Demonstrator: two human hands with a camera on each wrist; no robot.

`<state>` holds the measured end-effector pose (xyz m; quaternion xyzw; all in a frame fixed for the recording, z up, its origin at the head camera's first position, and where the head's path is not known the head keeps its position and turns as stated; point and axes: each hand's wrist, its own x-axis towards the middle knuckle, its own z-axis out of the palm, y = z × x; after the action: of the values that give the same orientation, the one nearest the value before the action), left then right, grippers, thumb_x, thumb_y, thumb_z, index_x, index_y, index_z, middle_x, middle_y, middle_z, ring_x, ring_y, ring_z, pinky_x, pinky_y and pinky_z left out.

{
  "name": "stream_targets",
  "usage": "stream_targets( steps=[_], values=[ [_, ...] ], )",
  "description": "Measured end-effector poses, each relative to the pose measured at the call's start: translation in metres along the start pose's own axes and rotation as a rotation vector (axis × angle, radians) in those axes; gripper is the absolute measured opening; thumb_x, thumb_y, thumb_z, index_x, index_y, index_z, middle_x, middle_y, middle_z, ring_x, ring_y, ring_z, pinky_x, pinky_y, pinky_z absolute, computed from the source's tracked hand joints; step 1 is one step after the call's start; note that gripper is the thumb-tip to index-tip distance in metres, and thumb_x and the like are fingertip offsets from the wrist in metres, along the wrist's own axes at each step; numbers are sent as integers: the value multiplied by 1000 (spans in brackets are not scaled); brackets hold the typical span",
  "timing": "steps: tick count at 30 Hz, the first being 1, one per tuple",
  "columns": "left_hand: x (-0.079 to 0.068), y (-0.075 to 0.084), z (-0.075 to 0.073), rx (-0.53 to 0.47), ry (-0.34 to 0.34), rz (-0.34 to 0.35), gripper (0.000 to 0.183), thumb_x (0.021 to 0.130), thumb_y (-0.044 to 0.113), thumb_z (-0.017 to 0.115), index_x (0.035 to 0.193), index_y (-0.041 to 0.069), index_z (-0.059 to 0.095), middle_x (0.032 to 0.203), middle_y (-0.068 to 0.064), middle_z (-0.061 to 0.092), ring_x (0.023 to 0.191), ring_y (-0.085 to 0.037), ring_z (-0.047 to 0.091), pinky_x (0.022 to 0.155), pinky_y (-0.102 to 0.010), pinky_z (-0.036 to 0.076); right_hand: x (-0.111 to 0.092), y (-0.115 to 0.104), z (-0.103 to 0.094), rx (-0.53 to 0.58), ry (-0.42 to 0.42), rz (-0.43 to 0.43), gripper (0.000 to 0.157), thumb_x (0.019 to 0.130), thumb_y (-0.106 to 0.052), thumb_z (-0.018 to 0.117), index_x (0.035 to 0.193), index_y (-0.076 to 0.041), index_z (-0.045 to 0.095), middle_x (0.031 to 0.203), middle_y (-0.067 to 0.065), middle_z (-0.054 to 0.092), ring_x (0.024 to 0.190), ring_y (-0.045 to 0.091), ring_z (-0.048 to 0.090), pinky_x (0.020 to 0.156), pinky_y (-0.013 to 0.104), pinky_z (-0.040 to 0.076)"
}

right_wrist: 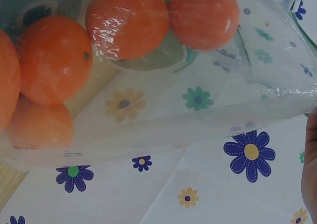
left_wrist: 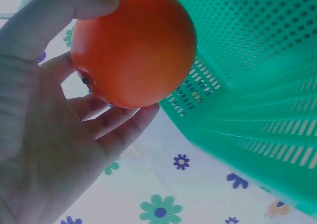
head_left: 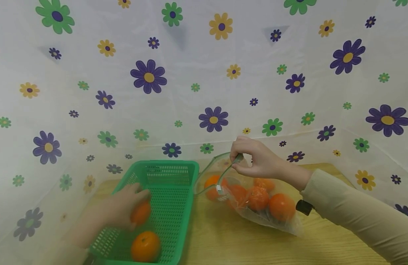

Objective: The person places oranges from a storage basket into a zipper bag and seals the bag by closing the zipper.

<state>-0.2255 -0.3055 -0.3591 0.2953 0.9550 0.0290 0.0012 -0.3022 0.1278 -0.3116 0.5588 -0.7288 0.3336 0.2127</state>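
My left hand [head_left: 119, 208] is over the left part of a green plastic basket [head_left: 188, 211], blurred in the head view. It holds an orange [left_wrist: 138, 45] between thumb and fingers, which the left wrist view shows up close. Another orange [head_left: 145, 246] lies on the basket floor near its front end. On the right, my right hand [head_left: 258, 158] pinches the green zip edge of a clear plastic bag [head_left: 291, 228] and lifts it, so the mouth gapes toward the basket. Several oranges [head_left: 282, 207] are inside the bag, some partly hidden by its film.
Basket and bag stand side by side on a light wooden table [head_left: 237, 244]. A white sheet [head_left: 190, 110] printed with flowers surrounds the table at the back and sides. A small white zip slider [head_left: 218, 188] sits on the bag's edge.
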Motion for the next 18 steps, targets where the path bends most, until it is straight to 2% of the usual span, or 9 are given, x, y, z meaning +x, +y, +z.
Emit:
stream_targets(
  steps=[8,18],
  values=[
    [18,16,-22,34,29,53,73,52,14,97,116,22,62,111,-5,58,98,-22,57,75,-41,61,0,0,0,5,0,1,20,82,4,75,88,-14,67,79,-2,58,82,13,47,72,24,39],
    [37,31,-38,20,27,56,77,59,12,96,128,21,64,117,-5,58,105,-24,57,80,-42,64,0,0,0,2,-3,-3,20,82,4,75,89,-13,68,80,-3,60,82,13,47,72,22,40]
  ],
)
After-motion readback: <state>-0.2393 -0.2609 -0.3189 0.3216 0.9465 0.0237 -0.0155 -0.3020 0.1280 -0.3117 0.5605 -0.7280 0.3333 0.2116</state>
